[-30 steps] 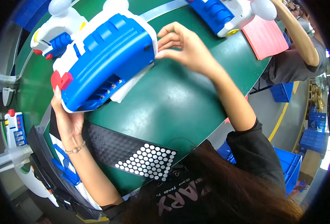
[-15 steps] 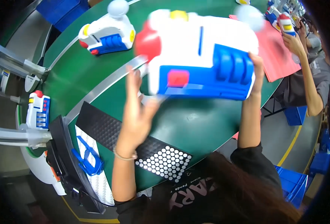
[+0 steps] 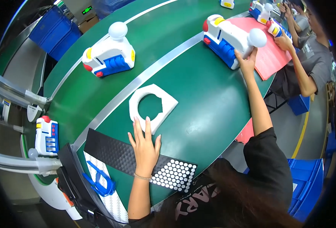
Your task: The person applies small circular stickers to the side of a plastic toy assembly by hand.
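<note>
Toy (image 3: pixel 232 33) stands on the green surface (image 3: pixel 202 102) beside pink sheets (image 3: pixel 271 62), apparently set down but not yet released: right hand (image 3: pixel 247 64) fingers grasp its rear end. Left hand (image 3: pixel 145 149) fingers spread loosely at the white foam ring (image 3: pixel 169 103).

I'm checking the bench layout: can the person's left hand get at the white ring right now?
Very likely yes: the left hand is open, its fingers overlap the white ring's near edge, and nothing visible blocks the way.
</note>
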`<state>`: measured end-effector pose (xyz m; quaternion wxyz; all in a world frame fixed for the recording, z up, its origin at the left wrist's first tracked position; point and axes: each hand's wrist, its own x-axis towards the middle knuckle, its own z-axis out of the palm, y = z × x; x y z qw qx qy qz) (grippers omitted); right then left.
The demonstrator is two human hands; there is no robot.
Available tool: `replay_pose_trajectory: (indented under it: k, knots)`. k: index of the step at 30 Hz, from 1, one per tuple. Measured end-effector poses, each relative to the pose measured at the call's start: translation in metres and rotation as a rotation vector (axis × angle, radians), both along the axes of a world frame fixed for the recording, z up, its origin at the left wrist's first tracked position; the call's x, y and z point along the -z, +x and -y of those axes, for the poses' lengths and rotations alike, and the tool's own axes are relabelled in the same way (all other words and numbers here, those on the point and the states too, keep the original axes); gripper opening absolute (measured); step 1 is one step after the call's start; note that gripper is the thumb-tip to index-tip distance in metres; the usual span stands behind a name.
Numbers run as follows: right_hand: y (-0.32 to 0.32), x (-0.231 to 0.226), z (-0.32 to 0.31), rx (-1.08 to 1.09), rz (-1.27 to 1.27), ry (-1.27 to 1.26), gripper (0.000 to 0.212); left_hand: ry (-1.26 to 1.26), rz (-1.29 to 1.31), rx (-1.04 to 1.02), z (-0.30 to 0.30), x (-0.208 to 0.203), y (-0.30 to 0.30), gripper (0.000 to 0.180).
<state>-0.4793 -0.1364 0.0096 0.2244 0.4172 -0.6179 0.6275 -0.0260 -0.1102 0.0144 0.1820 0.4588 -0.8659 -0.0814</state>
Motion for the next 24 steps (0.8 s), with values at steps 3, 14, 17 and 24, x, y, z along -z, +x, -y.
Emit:
replay_pose_trajectory:
  k: [3, 14, 17, 24]
  knots:
    - [0.058, -0.051, -0.023, 0.201, 0.045, 0.676, 0.081, -0.013, -0.008, -0.032, -0.003, 0.003, 0.014, 0.069]
    - [0.193, -0.052, 0.228, -0.802, -0.309, 0.555, 0.117, -0.027, -0.053, 0.042, 0.002, 0.009, 0.024, 0.061]
    - [0.245, -0.047, 0.272, -1.015, 0.006, 0.374, 0.106, -0.011, -0.057, 0.016, 0.006, 0.017, 0.033, 0.063]
    - [0.238, -0.051, 0.230, -0.871, 0.017, 0.285, 0.081, -0.031, -0.121, -0.012, 0.004, 0.014, 0.038, 0.076]
